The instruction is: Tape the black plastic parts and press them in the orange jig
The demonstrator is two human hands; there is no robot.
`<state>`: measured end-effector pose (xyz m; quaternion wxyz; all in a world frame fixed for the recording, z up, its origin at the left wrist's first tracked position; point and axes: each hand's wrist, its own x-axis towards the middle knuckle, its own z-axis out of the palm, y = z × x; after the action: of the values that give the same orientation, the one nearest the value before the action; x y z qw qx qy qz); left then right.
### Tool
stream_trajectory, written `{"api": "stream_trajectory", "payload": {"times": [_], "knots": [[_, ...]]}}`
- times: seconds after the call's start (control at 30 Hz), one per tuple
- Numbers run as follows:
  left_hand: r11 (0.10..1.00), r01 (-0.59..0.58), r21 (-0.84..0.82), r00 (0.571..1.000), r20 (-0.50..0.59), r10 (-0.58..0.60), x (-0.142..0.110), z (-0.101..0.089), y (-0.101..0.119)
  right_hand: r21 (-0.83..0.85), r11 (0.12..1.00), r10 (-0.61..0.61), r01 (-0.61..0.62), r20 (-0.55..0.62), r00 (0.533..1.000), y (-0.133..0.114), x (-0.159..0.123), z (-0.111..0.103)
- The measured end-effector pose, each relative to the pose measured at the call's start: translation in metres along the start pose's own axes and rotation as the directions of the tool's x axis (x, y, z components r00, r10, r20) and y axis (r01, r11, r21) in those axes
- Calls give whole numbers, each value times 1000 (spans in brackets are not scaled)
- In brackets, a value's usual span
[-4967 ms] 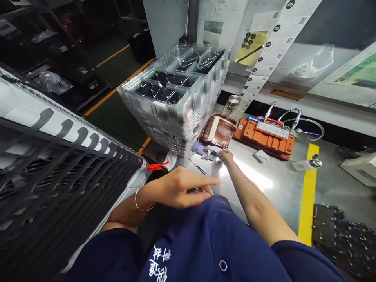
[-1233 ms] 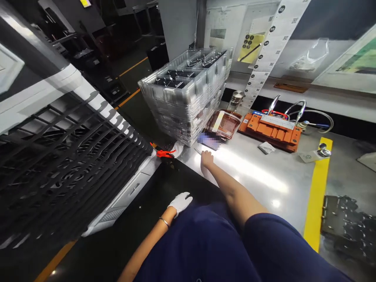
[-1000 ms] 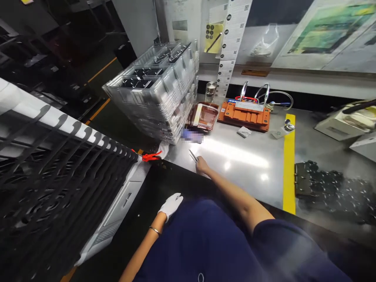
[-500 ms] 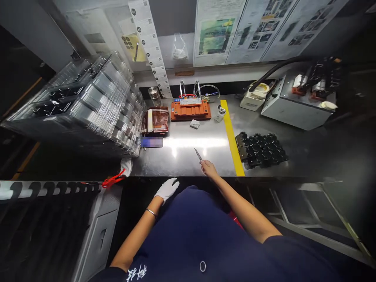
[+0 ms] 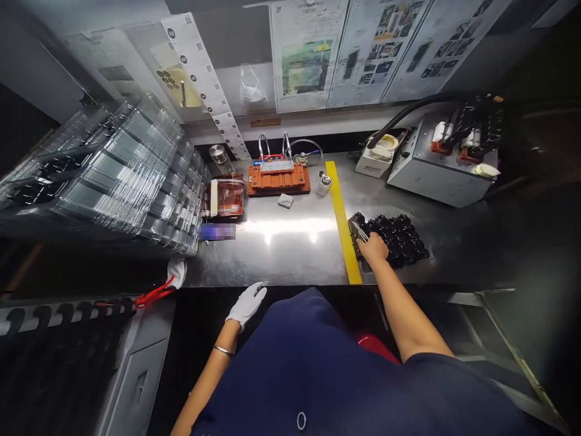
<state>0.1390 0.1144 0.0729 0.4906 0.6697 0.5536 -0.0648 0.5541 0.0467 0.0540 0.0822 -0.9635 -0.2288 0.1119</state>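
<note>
My right hand (image 5: pixel 374 249), bare, is closed round a slim metal utility knife (image 5: pixel 360 231), its tip pointing up and to the left. Hand and knife are over the left end of a group of black moulded parts (image 5: pixel 399 238), just right of the yellow tape strip (image 5: pixel 341 221). Whether the blade touches the parts I cannot tell. My left hand (image 5: pixel 246 304), in a white glove, holds nothing at the front edge of the metal table (image 5: pixel 290 260). Its fingers are stretched out and slightly apart.
An orange fixture (image 5: pixel 278 178) stands at the back, with a small grey block (image 5: pixel 285 200) before it. Stacked clear trays (image 5: pixel 136 163) rise on the left, near red-handled scissors (image 5: pixel 154 296). A grey metal box (image 5: pixel 426 172) stands at the back right.
My right hand has moved right with the utility knife, from the middle of the table across the yellow strip to the black parts. The view has shifted slightly; my left hand stays near the edge.
</note>
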Motion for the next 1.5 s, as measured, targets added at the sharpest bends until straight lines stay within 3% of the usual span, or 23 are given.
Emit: {"api": "stream_trajectory", "payload": {"times": [0.1, 0.2, 0.3, 0.37, 0.47, 0.57, 0.63, 0.7, 0.77, 0.83, 0.97, 1.07, 1.17, 1.23, 1.5], "knots": [[996, -43, -84, 998, -41, 40, 0, 4, 8, -101, 994, -21, 30, 90, 996, 7, 11, 0], [972, -68, -224, 997, -55, 57, 2, 10, 15, -42, 999, 18, -13, 125, 992, 1, 14, 1], [874, -75, -480, 997, -45, 61, 1, 13, 25, 296, 955, -35, -21, 182, 983, -22, -11, 8], [777, -104, -621, 994, -85, 65, -4, 11, 34, 568, 822, -139, -40, 269, 953, -46, -51, 16], [668, -160, -726, 985, -165, 57, -16, -2, 48, 775, 627, -384, -78, 395, 835, -87, -135, 19], [610, -246, -754, 964, -255, 74, -37, -23, 52, 825, 565, -622, -4, 429, 655, -117, -208, 5], [584, -302, -754, 945, -319, 77, -55, -38, 47, 831, 549, -718, 92, 412, 561, -129, -233, -11], [593, -329, -735, 934, -347, 88, -74, -50, 37, 838, 514, -762, 187, 345, 548, -135, -238, -27], [637, -354, -684, 924, -363, 124, -91, -58, 25, 822, 489, -773, 291, 253, 582, -138, -232, -39], [691, -385, -612, 905, -396, 154, -105, -62, 16, 764, 474, -804, 439, 173, 569, -142, -226, -47], [745, -401, -533, 889, -423, 176, -119, -60, 7, 545, 381, -909, 747, 76, 409, -158, -231, -52], [759, -412, -504, 888, -410, 210, -123, -58, 5, 274, 367, -930, 889, 79, 360, -170, -244, -54], [762, -421, -492, 888, -396, 235, -123, -55, 4, 18, 387, -919, 922, 89, 384, -174, -252, -55], [760, -414, -500, 894, -382, 235, -123, -52, 4, -60, 385, -919, 921, 61, 389, -173, -252, -54], [761, -373, -531, 920, -318, 229, -124, -47, 7, -79, 328, -945, 941, -15, 328, -162, -239, -47]]}}
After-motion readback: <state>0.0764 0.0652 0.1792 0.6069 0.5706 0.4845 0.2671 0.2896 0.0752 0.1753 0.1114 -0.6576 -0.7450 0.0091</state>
